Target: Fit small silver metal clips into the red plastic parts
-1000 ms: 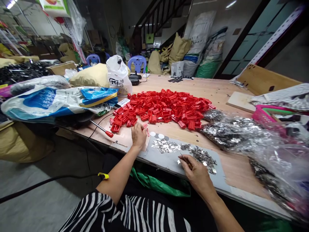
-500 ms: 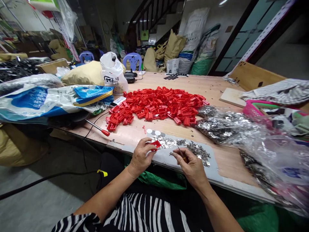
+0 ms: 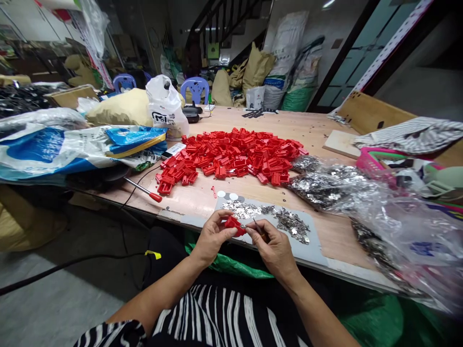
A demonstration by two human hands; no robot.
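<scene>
My left hand (image 3: 212,238) is closed on a small red plastic housing (image 3: 234,225), held above the table's front edge. Close beside it, my right hand (image 3: 272,246) has its fingertips at the housing's right side. A thin pointed tool with a brownish handle (image 3: 264,235) is gripped in that hand, its dark tip pointing up and left. A tiny metal piece seems pinched at the right fingertips, partly hidden. Behind the hands, flat metal pieces (image 3: 241,209) and a darker heap of small metal parts (image 3: 292,224) lie on a grey mat (image 3: 302,250).
A large pile of red plastic housings (image 3: 238,149) covers the middle of the table. Clear bags of metal parts (image 3: 325,188) stand on the right. A red-handled metal lever (image 3: 155,197) sticks out at left, near blue-and-white sacks (image 3: 47,149).
My right hand has moved left, bringing its fingertips to the red housing. My left hand has tilted the housing towards it. The whole view has shifted slightly.
</scene>
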